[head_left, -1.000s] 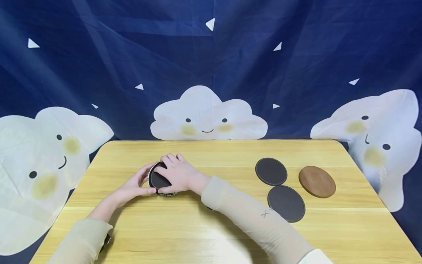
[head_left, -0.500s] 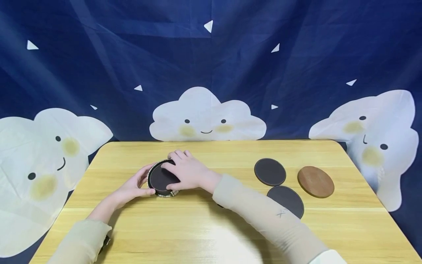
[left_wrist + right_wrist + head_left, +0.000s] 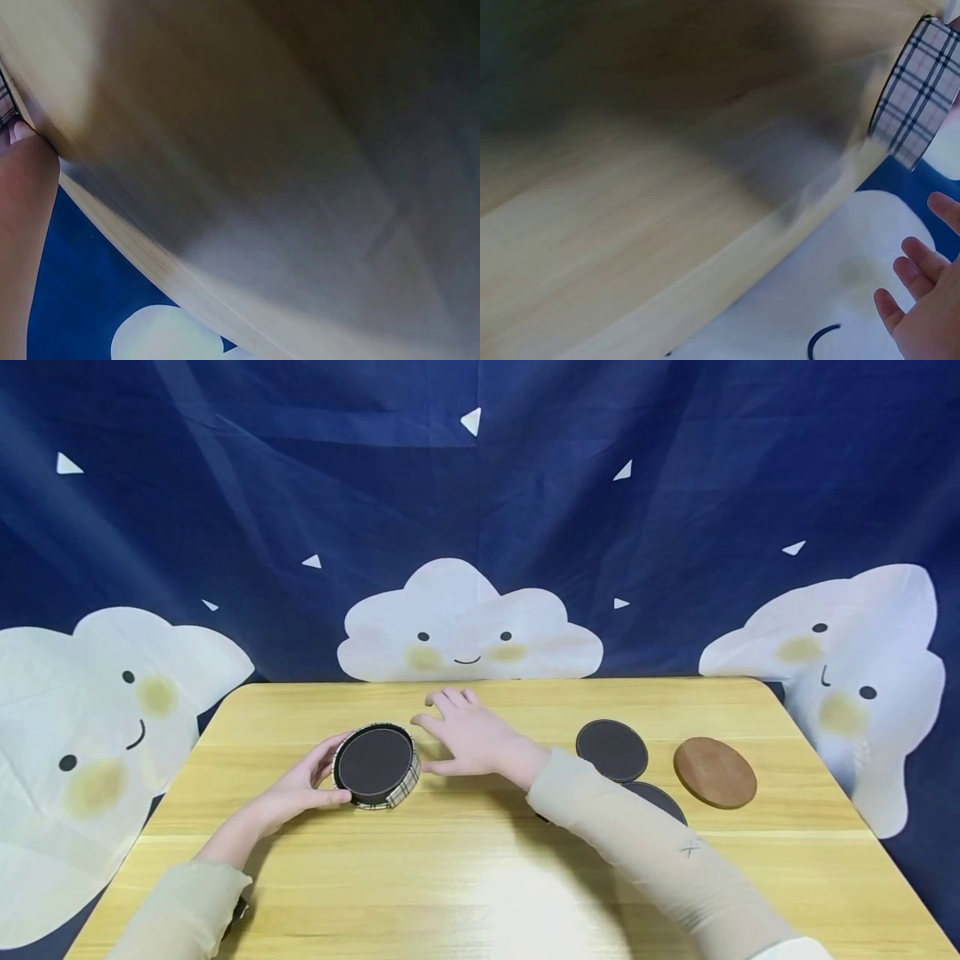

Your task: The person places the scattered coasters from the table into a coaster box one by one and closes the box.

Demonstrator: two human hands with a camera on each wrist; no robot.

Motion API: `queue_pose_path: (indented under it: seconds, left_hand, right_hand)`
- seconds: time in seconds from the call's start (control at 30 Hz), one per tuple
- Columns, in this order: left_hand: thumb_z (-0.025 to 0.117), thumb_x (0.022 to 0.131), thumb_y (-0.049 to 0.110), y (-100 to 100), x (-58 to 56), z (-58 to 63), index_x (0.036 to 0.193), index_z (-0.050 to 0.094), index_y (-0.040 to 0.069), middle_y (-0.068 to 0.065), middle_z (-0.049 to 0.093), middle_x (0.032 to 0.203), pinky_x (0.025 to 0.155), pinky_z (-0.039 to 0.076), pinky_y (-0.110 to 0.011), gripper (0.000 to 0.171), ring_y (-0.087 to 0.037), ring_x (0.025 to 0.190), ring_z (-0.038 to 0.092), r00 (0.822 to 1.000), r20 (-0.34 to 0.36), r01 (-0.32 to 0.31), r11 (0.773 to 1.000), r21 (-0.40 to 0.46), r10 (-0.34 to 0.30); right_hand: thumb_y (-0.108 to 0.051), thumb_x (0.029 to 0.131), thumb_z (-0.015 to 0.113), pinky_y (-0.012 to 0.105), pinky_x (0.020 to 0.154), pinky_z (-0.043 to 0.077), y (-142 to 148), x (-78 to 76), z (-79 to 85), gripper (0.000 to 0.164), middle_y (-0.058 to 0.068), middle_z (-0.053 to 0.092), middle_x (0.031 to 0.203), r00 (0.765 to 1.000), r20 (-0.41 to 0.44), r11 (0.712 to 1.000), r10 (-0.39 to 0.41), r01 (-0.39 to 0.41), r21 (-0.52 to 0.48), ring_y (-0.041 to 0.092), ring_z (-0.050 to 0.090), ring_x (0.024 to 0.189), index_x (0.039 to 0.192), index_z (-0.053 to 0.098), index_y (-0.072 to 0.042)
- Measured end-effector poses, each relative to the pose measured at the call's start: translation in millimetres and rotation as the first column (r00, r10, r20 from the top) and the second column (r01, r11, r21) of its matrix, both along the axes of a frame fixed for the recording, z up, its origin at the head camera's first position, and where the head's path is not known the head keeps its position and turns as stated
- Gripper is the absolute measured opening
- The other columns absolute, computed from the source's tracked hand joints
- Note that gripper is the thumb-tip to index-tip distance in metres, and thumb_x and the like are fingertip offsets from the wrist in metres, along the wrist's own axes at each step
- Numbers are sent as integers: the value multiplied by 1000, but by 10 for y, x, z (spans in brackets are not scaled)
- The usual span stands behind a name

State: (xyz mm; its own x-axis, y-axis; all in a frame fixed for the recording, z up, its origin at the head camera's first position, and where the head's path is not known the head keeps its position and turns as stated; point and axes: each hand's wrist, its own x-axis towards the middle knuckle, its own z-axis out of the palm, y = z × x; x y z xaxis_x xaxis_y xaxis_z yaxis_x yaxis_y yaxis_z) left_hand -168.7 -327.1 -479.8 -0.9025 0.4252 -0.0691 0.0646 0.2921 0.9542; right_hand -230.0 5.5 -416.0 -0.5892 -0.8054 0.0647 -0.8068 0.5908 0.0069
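A round coaster holder (image 3: 407, 785) with a plaid outer wall stands at the table's left part. Inside it lies a dark round coaster (image 3: 375, 762) with a stitched edge. My left hand (image 3: 303, 787) grips the holder's left side, thumb at the front and fingers behind it. To the right of the holder, apart from it, my right hand (image 3: 476, 739) is spread with nothing in its fingers. The right wrist view shows the plaid wall (image 3: 919, 90) above those loose fingers. In the left wrist view only a sliver of the holder and part of the left hand (image 3: 26, 202) appear.
On the table's right side lie two dark round coasters (image 3: 611, 750), the nearer one (image 3: 656, 799) partly hidden by the right sleeve. Beside them is a brown round coaster (image 3: 715, 772). A blue cloth (image 3: 540, 485) with cloud faces hangs behind the wooden table (image 3: 420, 885).
My right hand has let go of the dark coaster, now lying in the holder, and has moved off to the right. The left hand keeps its grip on the holder.
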Motion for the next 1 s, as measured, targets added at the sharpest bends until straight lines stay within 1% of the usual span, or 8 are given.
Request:
queue_pose_path:
  seconds: [0.1,0.33,0.57,0.73,1.0]
  left_hand:
    - [83,89,5,2,0,-2,165,26,2,-32,33,162,107,28,4,95,23,132,39,1000,4,-1,1000,3,1]
    - [83,89,6,13,13,7,165,26,2,-32,32,163,107,28,4,95,23,131,39,1000,14,-4,1000,-4,4]
    - [83,89,5,11,11,3,165,26,2,-32,33,162,106,29,4,94,23,130,40,1000,2,-9,1000,-12,9]
    - [82,90,6,14,11,-2,165,26,2,-32,33,162,106,29,4,94,23,129,41,1000,6,-7,1000,-14,7]
    - [83,90,5,12,6,0,165,26,1,-23,39,159,107,29,4,94,23,131,40,1000,-5,-10,1000,-14,10]
  right_hand:
    - [-64,97,65,52,119,37,125,-6,3,73,15,46,155,1000,6,1000,-5,5,-7,32,41,145,154,50,-20]
    - [-63,96,65,53,119,37,388,-39,-14,73,16,47,154,999,0,999,-42,42,-1,33,42,144,154,51,-20]
    - [-56,96,70,57,120,35,656,-29,10,69,17,49,151,997,24,996,-78,80,-49,36,44,142,151,54,-18]
    - [-54,96,71,57,120,36,850,-27,-21,67,17,50,149,995,23,994,-101,101,-44,36,45,140,150,54,-18]
    - [-54,96,71,57,118,38,1126,-24,-56,65,19,51,148,992,3,991,-130,130,-38,38,45,141,148,56,-17]
